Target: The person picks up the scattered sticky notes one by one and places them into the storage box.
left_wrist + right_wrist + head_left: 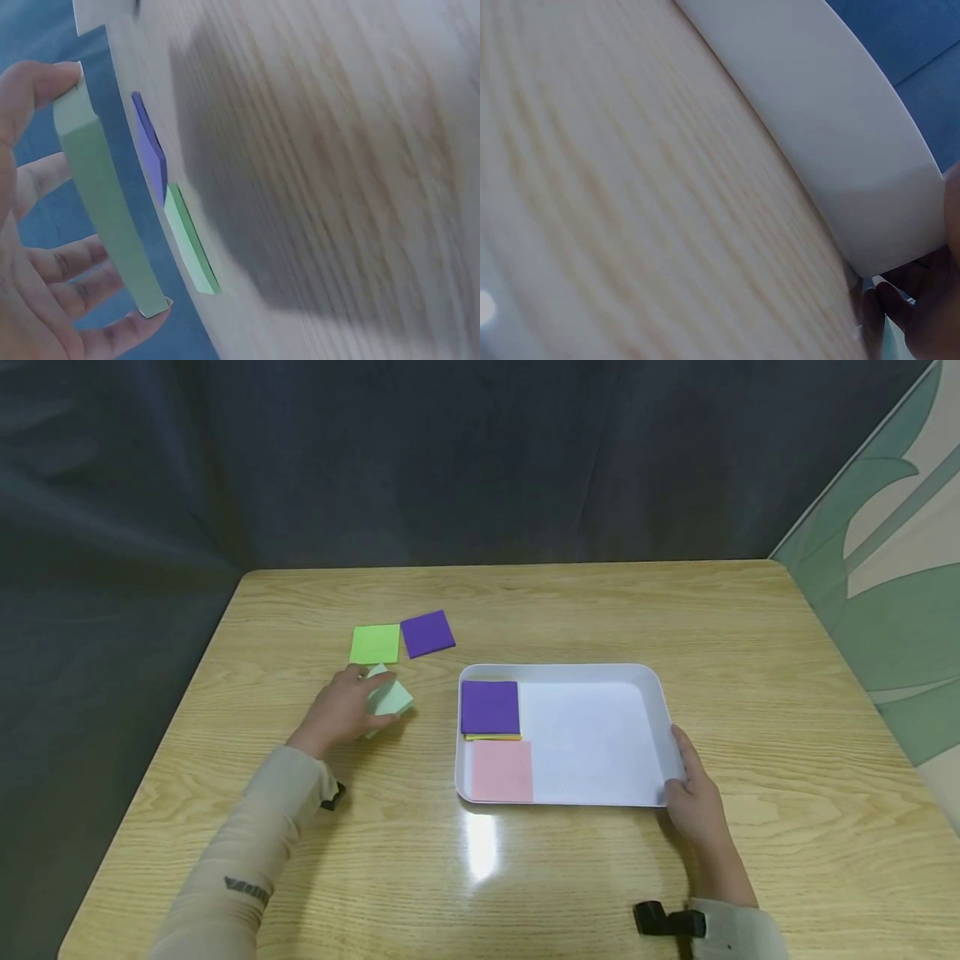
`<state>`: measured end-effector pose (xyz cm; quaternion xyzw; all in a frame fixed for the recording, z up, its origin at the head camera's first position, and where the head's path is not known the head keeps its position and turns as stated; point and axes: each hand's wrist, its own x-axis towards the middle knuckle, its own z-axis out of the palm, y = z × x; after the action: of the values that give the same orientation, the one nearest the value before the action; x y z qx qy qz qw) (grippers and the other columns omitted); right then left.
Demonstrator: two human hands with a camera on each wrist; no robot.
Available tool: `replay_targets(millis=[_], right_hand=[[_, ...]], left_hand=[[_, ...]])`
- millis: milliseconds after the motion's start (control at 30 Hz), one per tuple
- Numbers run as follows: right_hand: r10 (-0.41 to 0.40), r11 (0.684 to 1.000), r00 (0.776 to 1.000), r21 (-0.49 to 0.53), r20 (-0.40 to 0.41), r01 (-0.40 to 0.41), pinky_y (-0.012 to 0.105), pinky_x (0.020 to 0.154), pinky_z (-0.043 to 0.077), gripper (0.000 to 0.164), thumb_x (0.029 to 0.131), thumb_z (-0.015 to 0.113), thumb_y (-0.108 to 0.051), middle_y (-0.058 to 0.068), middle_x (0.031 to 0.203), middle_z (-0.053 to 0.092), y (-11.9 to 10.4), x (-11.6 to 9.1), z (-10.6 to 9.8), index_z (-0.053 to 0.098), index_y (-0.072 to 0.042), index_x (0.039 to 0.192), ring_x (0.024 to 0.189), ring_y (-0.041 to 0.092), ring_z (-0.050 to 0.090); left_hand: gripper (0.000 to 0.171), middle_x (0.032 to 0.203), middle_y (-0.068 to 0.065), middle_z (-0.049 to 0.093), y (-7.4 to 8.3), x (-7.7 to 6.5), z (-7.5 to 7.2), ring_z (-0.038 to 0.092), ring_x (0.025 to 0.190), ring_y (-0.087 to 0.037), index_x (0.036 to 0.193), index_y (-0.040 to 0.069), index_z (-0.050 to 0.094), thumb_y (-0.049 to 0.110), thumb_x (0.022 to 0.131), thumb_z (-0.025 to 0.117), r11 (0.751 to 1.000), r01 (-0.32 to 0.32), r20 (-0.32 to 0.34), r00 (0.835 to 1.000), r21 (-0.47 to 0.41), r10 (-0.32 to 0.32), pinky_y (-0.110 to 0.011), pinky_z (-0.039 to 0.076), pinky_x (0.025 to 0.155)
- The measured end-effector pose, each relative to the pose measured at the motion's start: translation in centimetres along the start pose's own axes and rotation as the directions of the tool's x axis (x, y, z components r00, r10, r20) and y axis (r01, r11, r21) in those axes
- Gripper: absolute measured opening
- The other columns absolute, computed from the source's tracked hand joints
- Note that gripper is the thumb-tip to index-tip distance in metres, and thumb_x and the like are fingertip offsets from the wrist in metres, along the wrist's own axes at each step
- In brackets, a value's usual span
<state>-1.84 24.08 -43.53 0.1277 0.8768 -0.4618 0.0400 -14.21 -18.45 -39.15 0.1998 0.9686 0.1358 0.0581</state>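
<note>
Left of the tray, my left hand (347,708) grips a pad of pale green sticky notes (390,697) by its edges. The left wrist view shows this pale green pad (105,195) tilted and raised off the table, between thumb and fingers. My right hand (696,802) holds the right edge of a white tray (592,735), thumb at the rim; in the right wrist view the tray's wall (817,112) hides most of that hand. Inside the tray's left end, a purple pad (490,707) lies over a yellow one (492,737), with a pink pad (502,772) in front.
Behind my left hand, a bright green pad (375,644) and another purple pad (428,633) lie side by side on the wooden table (570,877). A dark curtain (480,460) hangs beyond the table's far edge. A leaf-patterned cloth (892,552) is at the right.
</note>
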Motion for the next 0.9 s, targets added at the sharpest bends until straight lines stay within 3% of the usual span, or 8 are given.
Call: replay_targets(millis=[167, 533, 900], right_hand=[[0.005, 1.000, 1.000, 0.000, -0.002, -0.005, 0.062, 0.100, 0.014, 0.072, 0.078, 0.024, 0.006, 0.026, 0.143, 0.006, 0.0, 0.0, 0.0, 0.002, -0.025, 0.139, 0.125, 0.044, 0.007], [0.008, 1.000, 1.000, 0.008, -0.001, -0.008, 0.061, 0.100, 0.013, 0.071, 0.079, 0.024, 0.005, 0.024, 0.144, 0.006, 0.1, 0.1, 0.1, 0.002, -0.026, 0.139, 0.126, 0.043, 0.007], [0.018, 1.000, 1.000, 0.012, 0.001, -0.018, 0.060, 0.100, 0.013, 0.071, 0.079, 0.025, 0.006, 0.024, 0.144, 0.006, 0.0, 0.1, 0.0, 0.003, -0.025, 0.139, 0.126, 0.043, 0.007]], left_hand=[[0.067, 0.116, -0.029, 0.044, 0.8, 0.0, -0.1, 0.046, 0.090, -0.035, 0.127, 0.014, 0.044, 0.039, 0.070, 0.068, 0.999, -0.034, -0.013, 0.999, 0.010, 0.034, -0.048, 0.048, 0.066], [0.066, 0.125, -0.028, 0.039, 2.6, 0.2, -0.2, 0.044, 0.097, -0.037, 0.126, 0.016, 0.045, 0.038, 0.069, 0.069, 0.997, -0.072, -0.007, 0.997, -0.034, 0.072, -0.050, 0.047, 0.071], [0.065, 0.123, -0.027, 0.041, 4.6, 0.7, 0.1, 0.041, 0.105, -0.038, 0.126, 0.019, 0.046, 0.040, 0.069, 0.069, 0.988, -0.154, -0.024, 0.988, -0.027, 0.154, -0.050, 0.045, 0.076]])
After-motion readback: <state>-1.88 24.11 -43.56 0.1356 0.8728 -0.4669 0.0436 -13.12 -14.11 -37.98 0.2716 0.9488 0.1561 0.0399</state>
